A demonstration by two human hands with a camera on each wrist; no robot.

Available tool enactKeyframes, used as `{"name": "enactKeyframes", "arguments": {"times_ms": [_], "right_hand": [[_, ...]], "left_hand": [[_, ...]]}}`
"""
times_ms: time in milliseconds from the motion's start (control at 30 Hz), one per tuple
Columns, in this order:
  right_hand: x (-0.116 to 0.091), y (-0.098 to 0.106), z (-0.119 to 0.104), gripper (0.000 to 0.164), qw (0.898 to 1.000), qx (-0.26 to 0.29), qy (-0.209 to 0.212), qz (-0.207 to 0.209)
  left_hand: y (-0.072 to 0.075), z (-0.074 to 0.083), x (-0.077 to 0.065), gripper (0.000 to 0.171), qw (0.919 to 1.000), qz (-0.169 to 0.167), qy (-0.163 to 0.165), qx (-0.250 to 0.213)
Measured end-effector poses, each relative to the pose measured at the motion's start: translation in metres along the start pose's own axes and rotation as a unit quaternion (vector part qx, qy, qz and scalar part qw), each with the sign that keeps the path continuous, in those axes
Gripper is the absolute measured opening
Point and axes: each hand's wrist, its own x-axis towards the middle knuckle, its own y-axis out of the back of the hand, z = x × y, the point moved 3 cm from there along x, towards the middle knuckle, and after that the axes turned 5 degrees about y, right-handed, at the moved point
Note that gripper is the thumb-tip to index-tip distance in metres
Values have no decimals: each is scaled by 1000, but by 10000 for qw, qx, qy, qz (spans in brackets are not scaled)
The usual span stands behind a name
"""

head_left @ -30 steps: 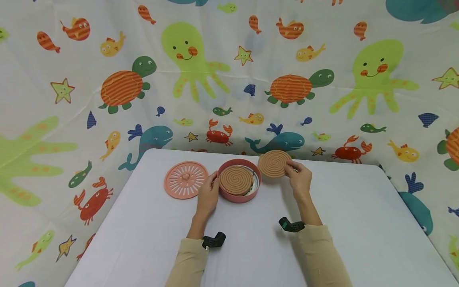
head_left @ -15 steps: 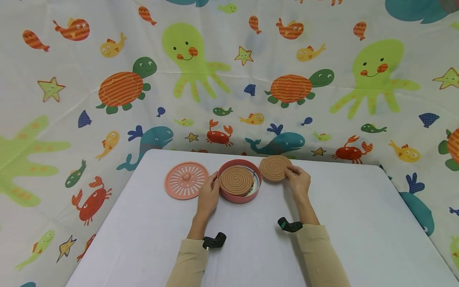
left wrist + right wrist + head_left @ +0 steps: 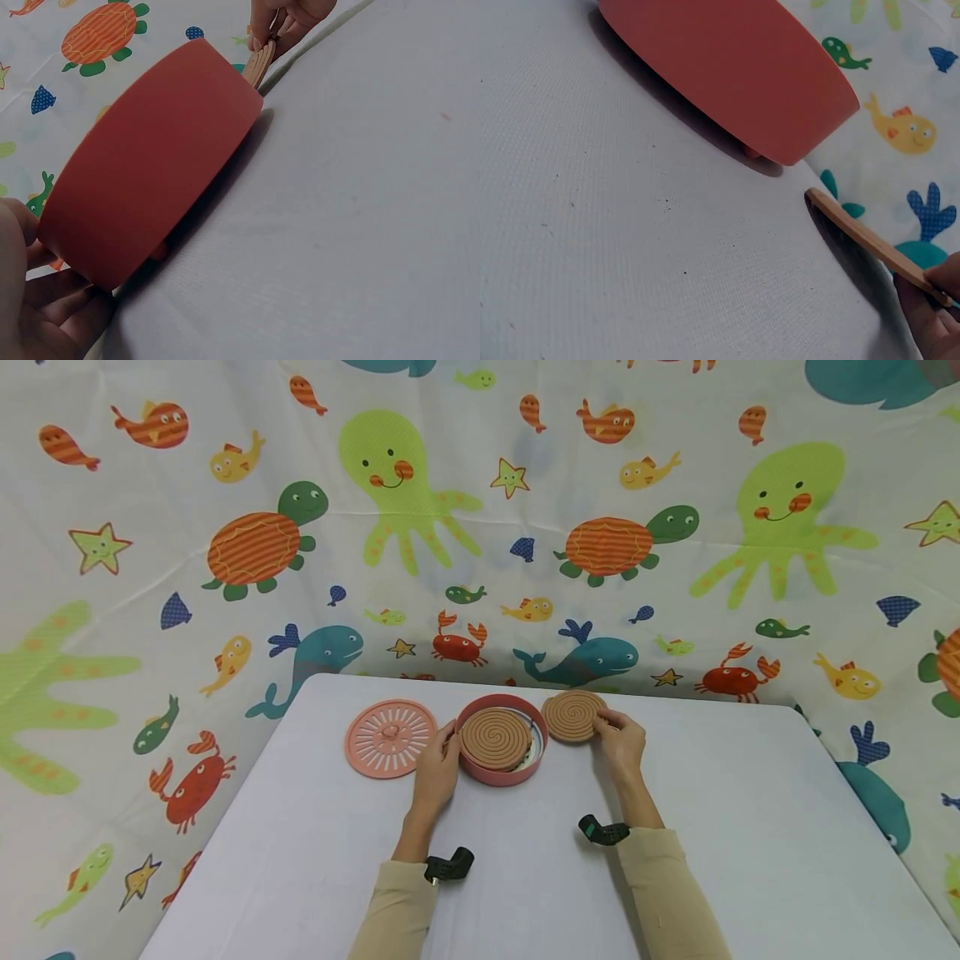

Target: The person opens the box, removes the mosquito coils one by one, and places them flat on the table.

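A round red mosquito coil holder (image 3: 541, 758) stands on the table, with a tan spiral mosquito coil (image 3: 495, 739) lying inside it. My left hand (image 3: 437, 770) grips the holder's left side; in the left wrist view its thumb and fingers are at the wall of the holder (image 3: 150, 150). To the right, my right hand (image 3: 622, 743) pinches a second mosquito coil (image 3: 573, 716) by its right edge. That coil is tilted low over the table beside the holder, as the right wrist view shows the coil (image 3: 862, 238) edge-on with its shadow underneath.
The pink slotted lid (image 3: 375, 739) with a small loop at its centre lies left of the holder, close to the left hand. A white cloth covers the table (image 3: 510, 877). Behind the table's back edge hangs a curtain (image 3: 465, 493) printed with sea animals.
My right hand has lowered its mosquito coil toward the table and shifted slightly left. The left hand and the holder have stayed in place.
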Motion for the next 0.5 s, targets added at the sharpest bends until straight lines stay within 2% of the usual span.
{"name": "enactKeyframes", "arguments": {"times_ms": [500], "right_hand": [[3, 1, 6, 29, 9995, -119, -30, -278]], "left_hand": [[1, 1, -1, 44, 10000, -49, -58, -4]]}}
